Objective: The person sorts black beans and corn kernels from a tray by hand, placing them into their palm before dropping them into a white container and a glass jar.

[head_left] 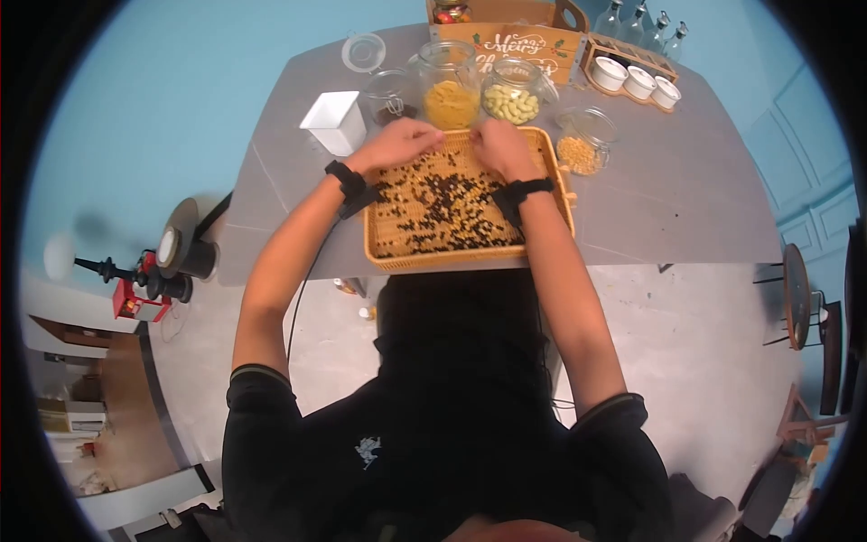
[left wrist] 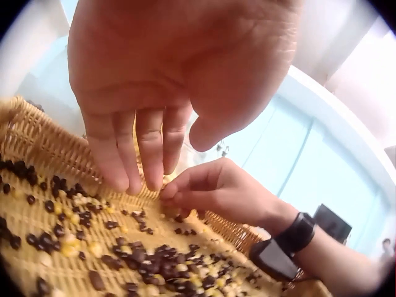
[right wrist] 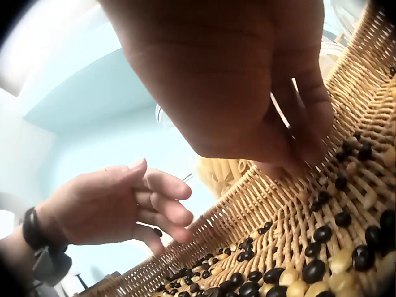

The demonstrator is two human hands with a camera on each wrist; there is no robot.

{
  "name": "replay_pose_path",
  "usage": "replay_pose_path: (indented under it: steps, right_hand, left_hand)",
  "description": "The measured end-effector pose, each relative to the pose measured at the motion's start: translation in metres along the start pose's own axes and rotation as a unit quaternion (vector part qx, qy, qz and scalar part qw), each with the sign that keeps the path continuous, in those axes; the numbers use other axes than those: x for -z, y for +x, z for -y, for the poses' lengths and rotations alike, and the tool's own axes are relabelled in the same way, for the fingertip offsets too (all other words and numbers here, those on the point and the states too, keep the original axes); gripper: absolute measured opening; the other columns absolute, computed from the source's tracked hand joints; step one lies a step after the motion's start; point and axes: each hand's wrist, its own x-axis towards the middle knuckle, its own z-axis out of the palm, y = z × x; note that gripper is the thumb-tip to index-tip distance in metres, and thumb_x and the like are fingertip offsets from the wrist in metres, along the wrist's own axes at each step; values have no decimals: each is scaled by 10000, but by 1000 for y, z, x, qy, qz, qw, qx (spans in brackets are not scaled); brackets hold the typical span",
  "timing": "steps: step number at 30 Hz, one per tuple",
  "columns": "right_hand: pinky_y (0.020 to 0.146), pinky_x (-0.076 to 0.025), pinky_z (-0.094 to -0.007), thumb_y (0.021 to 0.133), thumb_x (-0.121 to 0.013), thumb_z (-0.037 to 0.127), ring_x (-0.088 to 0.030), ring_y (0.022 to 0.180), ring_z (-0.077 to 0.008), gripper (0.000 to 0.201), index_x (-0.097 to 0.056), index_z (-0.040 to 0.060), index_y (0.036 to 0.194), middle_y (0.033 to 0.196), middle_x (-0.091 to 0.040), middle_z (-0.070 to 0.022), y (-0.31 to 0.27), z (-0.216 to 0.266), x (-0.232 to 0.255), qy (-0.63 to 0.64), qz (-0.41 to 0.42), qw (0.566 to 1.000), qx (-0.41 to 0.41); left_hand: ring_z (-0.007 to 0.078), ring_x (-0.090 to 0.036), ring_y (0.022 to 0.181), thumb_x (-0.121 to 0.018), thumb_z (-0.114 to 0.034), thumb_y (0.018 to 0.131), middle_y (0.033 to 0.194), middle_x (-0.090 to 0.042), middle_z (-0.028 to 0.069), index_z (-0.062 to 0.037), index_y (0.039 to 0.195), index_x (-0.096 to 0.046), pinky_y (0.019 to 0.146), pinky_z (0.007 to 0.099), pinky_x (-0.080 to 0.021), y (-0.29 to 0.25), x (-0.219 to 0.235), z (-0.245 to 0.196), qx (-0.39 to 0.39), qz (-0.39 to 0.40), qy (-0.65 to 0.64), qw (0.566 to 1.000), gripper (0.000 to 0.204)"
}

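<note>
A rectangular wicker basket [head_left: 535, 142] holds loose black beans [right wrist: 314, 271] mixed with yellow and pale kernels [left wrist: 70, 249]. Over its far left part is my left hand [head_left: 402, 144], fingers extended and slightly bent, palm facing inward. In the right wrist view a black bean [right wrist: 157, 232] shows at the lower fingers of the left hand [right wrist: 102, 204]. At the far side of the basket my right hand [head_left: 502, 146] reaches down with bent fingers. In the left wrist view the right hand's thumb and forefinger [left wrist: 175, 189] come together; I cannot tell whether a bean is between them.
Behind the basket stand glass jars of yellow pasta [head_left: 452, 104], pale green pieces [head_left: 512, 104] and dark contents [head_left: 394, 108]. A white square container [head_left: 335, 125] is left. A jar of yellow kernels [head_left: 579, 154] lies right, near white pots [head_left: 639, 83] and a wooden crate [head_left: 506, 50].
</note>
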Motion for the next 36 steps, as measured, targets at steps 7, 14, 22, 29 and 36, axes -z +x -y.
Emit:
replay_pose_path:
  steps: [7, 14, 22, 29, 36]
  right_hand:
    - [768, -567, -401, 812, -700, 96, -718, 844, -305, 184, -770, 50, 976, 877, -742, -145, 7, 1, -16, 75, 99, 988, 90]
    - [724, -551, -331, 729, -772, 15, -709, 758, -196, 239, -774, 6, 967, 823, -755, -104, -8, 11, -26, 201, 238, 940, 141]
    - [712, -573, -325, 791, -638, -41, -718, 750, -181, 172, -760, -15, 908, 839, -763, -127, 6, -27, -29, 264, 183, 941, 102]
    - [634, -540, -322, 935, -615, 56, -667, 685, -144, 126, -693, -39, 911, 798, -724, -94, 3, -19, -23, 255, 201, 945, 37]
    - [624, -509, -255, 1009, -655, 219, -625, 696, -93, 236, -670, 16, 889, 816, -699, -44, -1, -14, -14, 273, 249, 929, -12]
  left_hand:
    - [58, -621, 675, -595, -293, 1017, 757, -650, -15, -73, 892, -672, 562, 196, -455, 4, -18, -24, 61, -185, -236, 952, 265]
    - [44, -542, 588, -613, -267, 977, 699, -591, -44, -99, 819, -628, 470, 192, -362, 22, -44, -9, 114, -222, -321, 914, 231]
    - [54, -590, 623, -614, -309, 993, 771, -664, -13, -85, 901, -646, 444, 184, -355, 17, -56, 10, 139, -176, -293, 930, 244]
    - [88, -601, 579, -601, -349, 1008, 803, -722, 40, -14, 930, -691, 497, 232, -435, 18, -64, 7, 98, -202, -222, 949, 355]
    - [96, -589, 595, -626, -354, 991, 725, -708, 33, -12, 921, -741, 553, 275, -451, 25, -67, 19, 45, -235, -133, 962, 367]
